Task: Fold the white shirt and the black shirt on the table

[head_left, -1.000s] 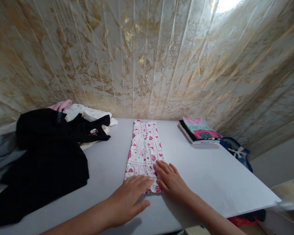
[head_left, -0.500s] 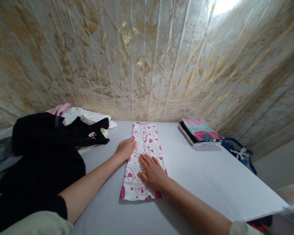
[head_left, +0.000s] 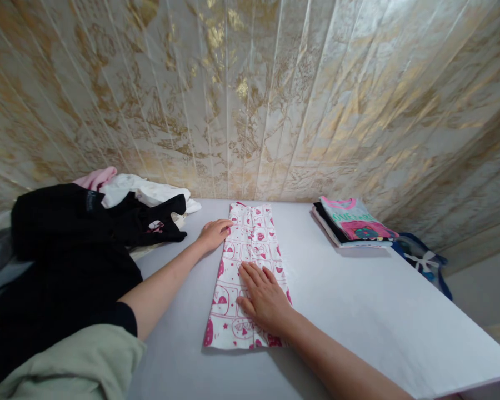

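A white garment with a pinkish-red print (head_left: 258, 237) lies folded into a long strip, its length running away from me. My right hand (head_left: 266, 297) rests on the strip's nearer half, palm down, with the fingers stretched out flat. Farther up, my left hand (head_left: 214, 234) is at the strip's left edge. Its fingers reach over onto the cloth and are extended, though the thumb is hard to make out. Neither hand grips the fabric.
Black clothes (head_left: 79, 233) are heaped on the left, with a white garment (head_left: 150, 190) and a pink one (head_left: 95, 179) behind. Folded clothes (head_left: 356, 225) are stacked at the back right of the white table (head_left: 350, 311). A blue-edged bag (head_left: 425, 261) sits beyond the table's right edge.
My left hand has slid a little farther up along the garment's left edge. My right hand stays flat on the cloth in nearly the same spot. The view has shifted slightly.
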{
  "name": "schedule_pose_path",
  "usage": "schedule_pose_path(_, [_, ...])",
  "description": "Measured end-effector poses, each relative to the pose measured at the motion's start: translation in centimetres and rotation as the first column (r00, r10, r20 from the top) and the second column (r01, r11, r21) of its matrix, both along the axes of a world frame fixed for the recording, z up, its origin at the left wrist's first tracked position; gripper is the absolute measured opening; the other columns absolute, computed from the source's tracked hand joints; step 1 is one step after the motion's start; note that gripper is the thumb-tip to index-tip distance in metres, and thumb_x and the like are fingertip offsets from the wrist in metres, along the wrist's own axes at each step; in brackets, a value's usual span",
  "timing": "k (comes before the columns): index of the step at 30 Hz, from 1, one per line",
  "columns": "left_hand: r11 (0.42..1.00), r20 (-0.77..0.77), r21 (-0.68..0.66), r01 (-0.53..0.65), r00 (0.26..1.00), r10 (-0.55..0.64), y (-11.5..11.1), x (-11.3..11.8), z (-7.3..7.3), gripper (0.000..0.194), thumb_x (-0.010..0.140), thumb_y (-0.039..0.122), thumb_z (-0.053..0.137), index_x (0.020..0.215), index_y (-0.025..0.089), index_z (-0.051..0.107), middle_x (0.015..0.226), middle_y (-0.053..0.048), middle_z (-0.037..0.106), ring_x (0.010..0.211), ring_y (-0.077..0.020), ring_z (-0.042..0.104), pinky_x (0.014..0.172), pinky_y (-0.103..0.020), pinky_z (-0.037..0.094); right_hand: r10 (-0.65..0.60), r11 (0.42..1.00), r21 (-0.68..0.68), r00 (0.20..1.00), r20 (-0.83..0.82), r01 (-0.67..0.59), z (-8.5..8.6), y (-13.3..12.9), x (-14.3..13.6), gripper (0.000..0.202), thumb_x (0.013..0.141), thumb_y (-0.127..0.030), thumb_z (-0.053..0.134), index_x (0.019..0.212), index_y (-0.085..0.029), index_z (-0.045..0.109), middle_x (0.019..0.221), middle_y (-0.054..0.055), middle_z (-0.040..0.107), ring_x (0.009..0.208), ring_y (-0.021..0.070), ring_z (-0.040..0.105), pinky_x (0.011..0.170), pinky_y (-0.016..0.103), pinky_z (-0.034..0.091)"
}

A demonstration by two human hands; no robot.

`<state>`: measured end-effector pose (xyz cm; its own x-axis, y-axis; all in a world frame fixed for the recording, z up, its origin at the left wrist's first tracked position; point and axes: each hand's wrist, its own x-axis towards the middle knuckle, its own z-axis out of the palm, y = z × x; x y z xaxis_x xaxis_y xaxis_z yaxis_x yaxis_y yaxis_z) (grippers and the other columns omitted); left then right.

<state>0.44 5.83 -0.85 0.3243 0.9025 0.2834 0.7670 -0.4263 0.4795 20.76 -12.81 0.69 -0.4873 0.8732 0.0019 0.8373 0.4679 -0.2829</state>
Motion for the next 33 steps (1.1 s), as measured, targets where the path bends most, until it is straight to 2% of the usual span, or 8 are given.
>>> schedule_pose_path(4, [0.998,0.079,0.044,-0.034,0.996,0.031,-1.1,-0.5,-0.5,0.024,0.084,0.022,0.049,0.1,0.021,0.067,0.11,-0.005,0.064,0.104,-0.0189,0.061,0.095,-0.033,0.047,0.007,1.0,0.0,1.0,-0.004,-0.007,0.0,-0.1,0.0,0.064,0.096,-0.048,0.035,0.152,-0.017,0.025,0.158,0.004,0.02,0.146,0.0207,0.016,0.119,0.045,0.012])
schedule_pose_path(11, [0.997,0.103,0.073,-0.033,0.994,0.025,-4.2,-0.4,-0.6,0.011,0.079,0.027,0.058,0.069,0.022,0.061,0.093,-0.003,0.061,0.091,-0.0197,0.06,0.087,-0.033,0.049,0.0,1.0,0.005,1.0,0.015,0.0,0.1,-0.1,0.0,0.063,0.096,-0.046,0.036,0.151,-0.017,0.027,0.158,0.005,0.021,0.146,0.0212,0.017,0.119,0.045,0.013])
schedule_pose_path(14, [0.996,0.044,0.059,-0.069,0.997,0.067,-4.7,-0.3,-0.3,0.004,0.077,0.026,0.061,0.077,0.023,0.062,0.1,-0.003,0.062,0.097,-0.0218,0.059,0.091,-0.037,0.046,-0.004,1.0,-0.002,1.0,0.022,0.004,0.2,-0.2,-0.1,0.063,0.096,-0.046,0.036,0.151,-0.017,0.027,0.158,0.005,0.023,0.146,0.0206,0.016,0.119,0.045,0.014])
schedule_pose_path(19, [0.993,-0.041,0.035,-0.109,0.993,0.11,-4.8,0.1,0.1,0.028,0.081,0.019,0.055,0.106,0.028,0.065,0.114,-0.002,0.062,0.109,-0.023,0.056,0.098,-0.039,0.042,-0.008,1.0,-0.018,1.0,0.02,0.008,0.3,-0.2,-0.1,0.062,0.096,-0.044,0.037,0.151,-0.017,0.027,0.158,0.005,0.022,0.146,0.0207,0.016,0.119,0.045,0.012])
schedule_pose_path(25, [0.978,0.096,0.101,-0.183,0.98,0.174,-4.9,0.0,0.2,0.028,0.086,0.016,0.045,0.1,0.024,0.069,0.107,-0.005,0.063,0.102,-0.0205,0.058,0.096,-0.034,0.045,-0.001,1.0,-0.018,1.0,0.027,0.001,0.3,-0.2,-0.1,0.062,0.096,-0.045,0.036,0.152,-0.017,0.026,0.158,0.005,0.021,0.146,0.021,0.015,0.119,0.044,0.013])
schedule_pose_path(27, [0.98,0.138,0.158,-0.121,0.985,0.1,-5.4,0.1,0.6,0.024,0.088,0.019,0.046,0.097,0.022,0.068,0.105,-0.005,0.063,0.103,-0.0205,0.058,0.096,-0.034,0.045,0.002,1.0,-0.014,1.0,0.03,-0.002,0.3,-0.1,-0.1,0.062,0.096,-0.045,0.037,0.152,-0.018,0.026,0.158,0.006,0.022,0.146,0.0214,0.016,0.119,0.044,0.013])
schedule_pose_path(30, [0.988,0.073,0.151,0.041,0.996,-0.053,-6.1,0.3,0.9,0.019,0.088,0.024,0.049,0.096,0.023,0.067,0.101,-0.003,0.065,0.1,-0.0205,0.058,0.095,-0.036,0.045,0.001,1.0,-0.013,1.0,0.026,-0.001,0.3,-0.1,-0.1,0.062,0.096,-0.045,0.037,0.151,-0.017,0.028,0.158,0.006,0.022,0.146,0.0218,0.016,0.119,0.045,0.013])
schedule_pose_path(33, [0.996,-0.033,0.085,0.037,0.999,-0.034,-6.1,0.4,0.5,0.02,0.085,0.022,0.052,0.099,0.025,0.067,0.103,-0.004,0.064,0.099,-0.0216,0.059,0.093,-0.037,0.045,0.007,1.0,-0.017,1.0,0.012,-0.007,0.3,-0.2,0.0,0.062,0.096,-0.045,0.037,0.151,-0.016,0.028,0.158,0.006,0.021,0.146,0.0218,0.016,0.119,0.045,0.013])
